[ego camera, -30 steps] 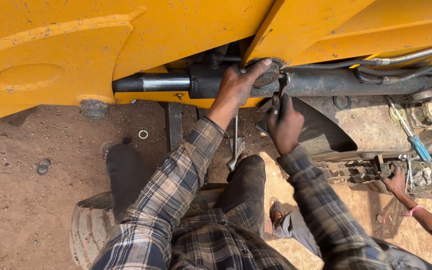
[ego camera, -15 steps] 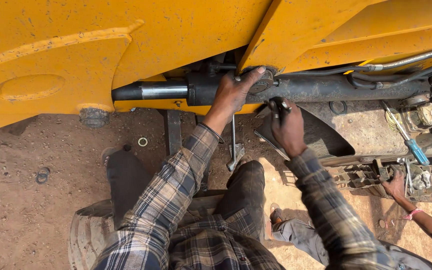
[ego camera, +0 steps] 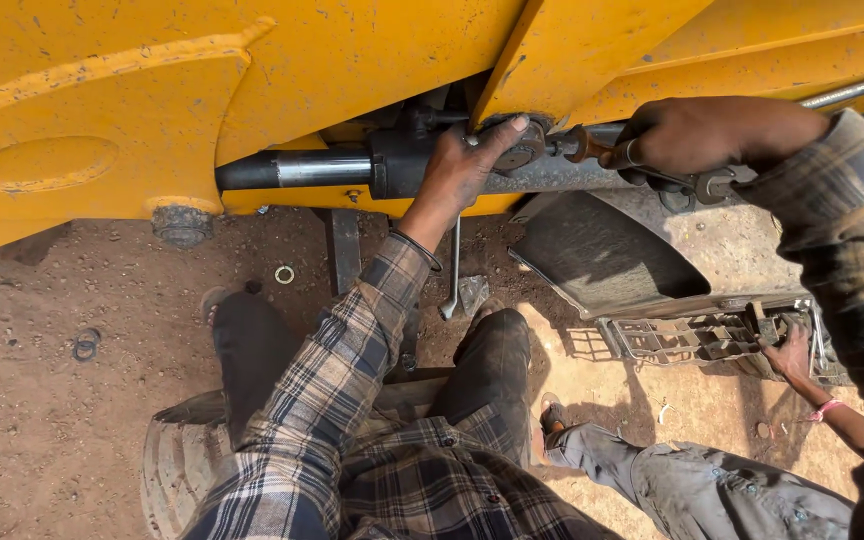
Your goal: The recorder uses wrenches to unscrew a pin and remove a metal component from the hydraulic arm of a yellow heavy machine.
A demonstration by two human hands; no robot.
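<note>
— See his left hand [ego camera: 464,165]? Fingers spread flat over the round pin end [ego camera: 520,150] on the black cylinder [ego camera: 392,170], thumb lying across its face.

— And the right hand [ego camera: 697,135] is clenched around a dark tool [ego camera: 642,165] whose brown tip [ego camera: 582,145] sits just beyond the left fingertips.

— That's my worry. If the tool slips off the greasy metal, I'd guess it strikes those fingers.

— A co-worker's hand [ego camera: 790,352] rests on the grated step [ego camera: 692,335], well below.
</note>
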